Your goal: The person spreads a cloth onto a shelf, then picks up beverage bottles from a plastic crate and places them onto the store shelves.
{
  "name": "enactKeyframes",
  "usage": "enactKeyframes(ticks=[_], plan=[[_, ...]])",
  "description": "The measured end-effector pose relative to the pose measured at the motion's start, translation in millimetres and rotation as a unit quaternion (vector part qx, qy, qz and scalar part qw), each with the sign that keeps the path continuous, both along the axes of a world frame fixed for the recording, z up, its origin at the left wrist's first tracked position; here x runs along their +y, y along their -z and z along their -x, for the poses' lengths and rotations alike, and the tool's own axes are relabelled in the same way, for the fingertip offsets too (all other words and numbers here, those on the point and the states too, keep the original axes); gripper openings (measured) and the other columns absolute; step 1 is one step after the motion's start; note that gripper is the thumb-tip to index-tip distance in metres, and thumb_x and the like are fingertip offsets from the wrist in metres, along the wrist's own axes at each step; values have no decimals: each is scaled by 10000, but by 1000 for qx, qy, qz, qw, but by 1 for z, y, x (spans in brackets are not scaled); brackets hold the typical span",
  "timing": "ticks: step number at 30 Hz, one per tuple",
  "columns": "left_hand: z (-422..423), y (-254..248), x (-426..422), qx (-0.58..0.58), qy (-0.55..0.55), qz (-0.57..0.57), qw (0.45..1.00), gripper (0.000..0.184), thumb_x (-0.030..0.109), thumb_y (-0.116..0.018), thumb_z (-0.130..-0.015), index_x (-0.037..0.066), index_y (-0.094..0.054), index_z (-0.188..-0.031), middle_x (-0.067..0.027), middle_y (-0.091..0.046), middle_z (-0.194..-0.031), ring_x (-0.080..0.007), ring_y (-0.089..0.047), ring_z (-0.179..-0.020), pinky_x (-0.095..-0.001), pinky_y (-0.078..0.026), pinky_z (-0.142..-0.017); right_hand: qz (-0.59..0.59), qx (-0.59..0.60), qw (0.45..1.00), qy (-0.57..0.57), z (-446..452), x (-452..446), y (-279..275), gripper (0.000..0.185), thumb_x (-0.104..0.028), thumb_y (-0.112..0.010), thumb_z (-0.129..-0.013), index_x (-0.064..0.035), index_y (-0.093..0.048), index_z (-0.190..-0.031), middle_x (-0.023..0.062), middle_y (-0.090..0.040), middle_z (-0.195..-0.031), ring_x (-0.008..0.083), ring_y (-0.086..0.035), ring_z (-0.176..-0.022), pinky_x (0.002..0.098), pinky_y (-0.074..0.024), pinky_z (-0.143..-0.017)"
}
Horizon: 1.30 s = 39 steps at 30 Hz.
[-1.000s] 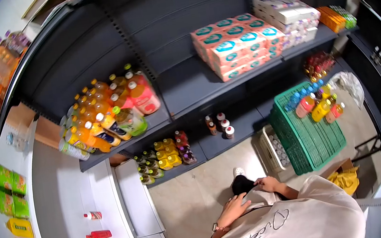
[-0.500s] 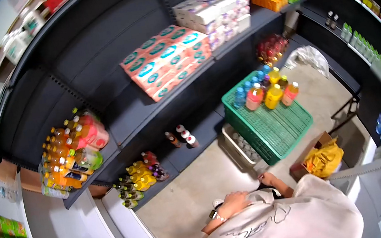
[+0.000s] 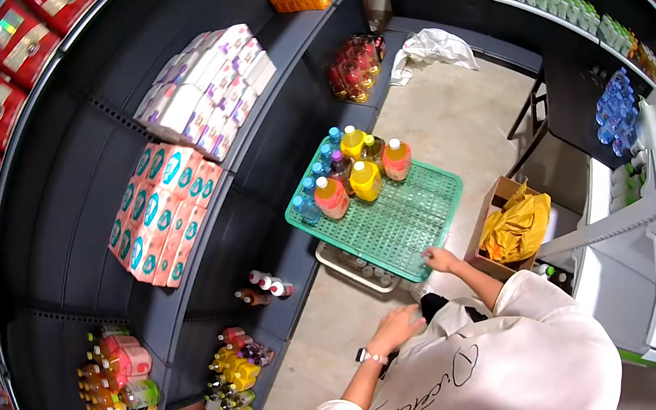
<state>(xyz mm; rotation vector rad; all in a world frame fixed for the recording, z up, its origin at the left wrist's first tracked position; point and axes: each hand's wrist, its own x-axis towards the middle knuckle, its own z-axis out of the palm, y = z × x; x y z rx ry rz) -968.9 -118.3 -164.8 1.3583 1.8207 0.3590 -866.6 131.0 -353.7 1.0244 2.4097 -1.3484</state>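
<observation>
My left hand, with a watch and bracelet at the wrist, is in front of my body, its fingers stretched out and holding nothing visible. My right hand has curled fingers beside the near corner of a green plastic crate; whether it touches the crate I cannot tell. Nothing shows in it. At the crate's far end stand blue-capped bottles, yellow bottles, pink-orange bottles and dark bottles. Below the crate is a white basket with several small containers inside.
Dark shelves on the left hold pink tissue packs, white tissue packs and drink bottles. A cardboard box with a yellow bag stands right of the crate. A dark table and white cloth are farther back.
My view has swung to the right, so the shelves and crate appear farther left. My right hand has moved up to beside the crate's near corner. The left hand remains before my body.
</observation>
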Motion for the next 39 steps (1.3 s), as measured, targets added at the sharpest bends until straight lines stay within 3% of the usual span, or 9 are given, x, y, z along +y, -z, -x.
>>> enactKeyframes(ticks=[5,9,13,18,25,29,33,34,39], plan=[[47,30,84,7,-57,-9,998,649,398,-630,-890,46,-444,-1402,-249,-429,-1408,-428,-437,-1269,-457,-384,-1057,-92,128,987,-36,97,65,-34,474,-238,-627,-808,-80,-560,-1250,211,-622,-1159,349,-626,-1035,441,-508,-891],[141,70,173,126,-190,-156,961,791,280,-678,-851,18,-277,-1480,-255,-308,-1493,-450,-390,-1311,-460,-373,-1070,-199,60,976,-70,191,99,-108,583,-223,-613,-823,-96,-431,-1362,174,-509,-1322,344,-552,-1167,467,-503,-908],[203,53,225,178,-234,-86,952,872,233,-677,-837,3,-170,-1509,-213,-258,-1539,-433,-420,-1287,-457,-391,-1054,-324,74,943,-37,267,114,-89,728,-234,-635,-824,-121,-314,-1468,178,-477,-1322,339,-512,-1217,463,-523,-888],[191,79,222,132,-270,-101,948,939,175,-667,-814,-6,-76,-1521,-204,-194,-1569,-443,-448,-1243,-453,-399,-1045,-340,97,930,-97,279,133,-71,533,-349,-616,-837,-114,-451,-1286,164,-670,-957,358,-680,-745,469,-545,-621],[122,130,168,24,-308,-87,947,1047,173,-755,-727,13,-97,-1525,-242,-225,-1550,-464,-419,-1278,-484,-334,-1093,-252,126,936,-213,159,67,-72,538,-447,-626,-786,-95,-459,-1157,199,-657,-762,391,-658,-669,510,-512,-582],[43,151,104,113,-338,-234,904,928,217,-844,-611,22,-369,-1384,-208,-447,-1368,-424,-420,-1254,-489,-330,-1077,-110,112,971,-180,99,5,-90,540,-496,-652,-747,-97,-516,-1085,213,-640,-708,410,-641,-655,508,-503,-587],[-47,155,-10,-95,-416,-202,881,785,255,-861,-630,49,-484,-1287,-186,-544,-1193,-383,-533,-1103,-447,-457,-907,-6,99,946,-310,44,-77,-118,535,-501,-647,-747,-126,-515,-1104,207,-664,-791,428,-643,-731,527,-506,-645],[-58,115,-24,44,-362,-128,922,767,280,-883,-609,39,-510,-1234,-178,-575,-1137,-383,-551,-1060,-454,-457,-872,37,38,936,-347,40,-95,-135,527,-502,-643,-755,-136,-518,-1113,207,-668,-819,429,-644,-774,530,-501,-682],[-107,82,-118,52,-555,-199,806,839,304,-922,-571,7,-480,-1220,-189,-602,-1094,-351,-600,-1006,-443,-488,-829,165,-9,828,-536,69,-158,-206,508,-505,-624,-797,-141,-523,-1138,185,-677,-931,421,-639,-867,516,-484,-747]])
